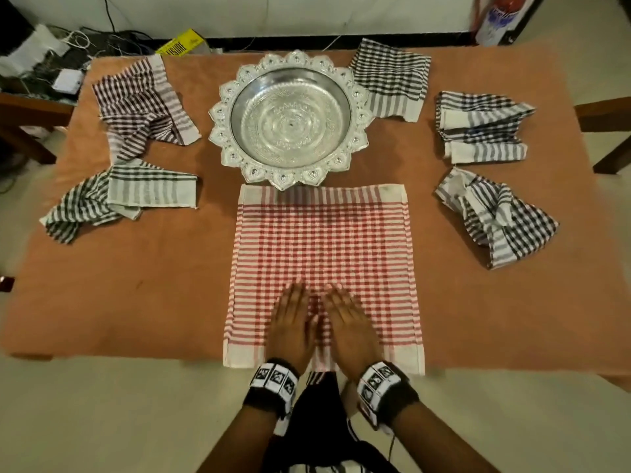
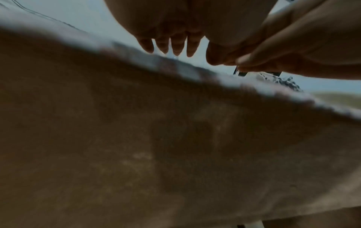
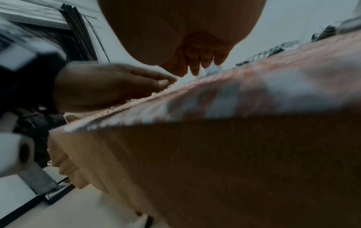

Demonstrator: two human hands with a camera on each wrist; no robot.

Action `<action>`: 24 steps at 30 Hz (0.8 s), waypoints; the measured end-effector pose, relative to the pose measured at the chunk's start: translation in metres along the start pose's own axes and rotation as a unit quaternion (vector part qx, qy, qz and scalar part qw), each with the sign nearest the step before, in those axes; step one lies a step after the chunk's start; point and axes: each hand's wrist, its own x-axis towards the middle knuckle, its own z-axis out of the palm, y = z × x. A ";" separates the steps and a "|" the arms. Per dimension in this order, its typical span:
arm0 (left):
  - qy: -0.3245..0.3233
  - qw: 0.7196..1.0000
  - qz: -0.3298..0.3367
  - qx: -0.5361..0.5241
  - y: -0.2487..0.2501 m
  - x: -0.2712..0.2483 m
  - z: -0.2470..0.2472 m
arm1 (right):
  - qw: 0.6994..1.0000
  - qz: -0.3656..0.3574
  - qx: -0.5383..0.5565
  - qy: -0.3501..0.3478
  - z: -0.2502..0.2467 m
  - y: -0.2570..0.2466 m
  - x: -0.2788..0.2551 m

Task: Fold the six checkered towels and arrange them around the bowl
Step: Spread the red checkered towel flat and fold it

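Red checkered towel (image 1: 324, 254) lies spread flat at centre of the frame on the brown surface (image 1: 143, 285), its far edge touching the scalloped rim of the silver bowl (image 1: 289, 119), its near edge at the surface's front edge. Left hand (image 1: 293, 322) and right hand (image 1: 351, 326) rest palm-down side by side on the towel's near half — fingers straight and close together, holding nothing. Five other checkered towels sit crumpled or loosely bunched: maroon one (image 1: 143, 104) upper left, dark grey one (image 1: 119, 196) at middle left, dark one (image 1: 392, 80) just right of the bowl and touching its rim, two dark blue ones at right — upper (image 1: 481, 128), lower (image 1: 498, 216). Wrist views are blurred.
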 end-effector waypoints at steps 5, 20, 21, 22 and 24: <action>-0.025 0.995 -0.037 0.086 0.002 0.004 0.015 | 1.000 0.018 -0.025 -0.005 0.018 0.007 0.000; -0.018 0.988 -0.109 0.107 -0.074 -0.014 -0.034 | 0.982 0.168 -0.071 0.044 -0.010 0.070 -0.034; -0.028 0.988 -0.112 0.105 -0.074 -0.013 -0.034 | 0.982 0.169 -0.072 0.039 -0.011 0.072 -0.035; -0.036 0.988 -0.113 0.103 -0.073 -0.013 -0.035 | 0.983 0.165 -0.071 0.036 -0.012 0.075 -0.036; -0.044 0.988 -0.108 0.103 -0.074 -0.012 -0.037 | 0.986 0.153 -0.060 0.022 -0.019 0.078 -0.037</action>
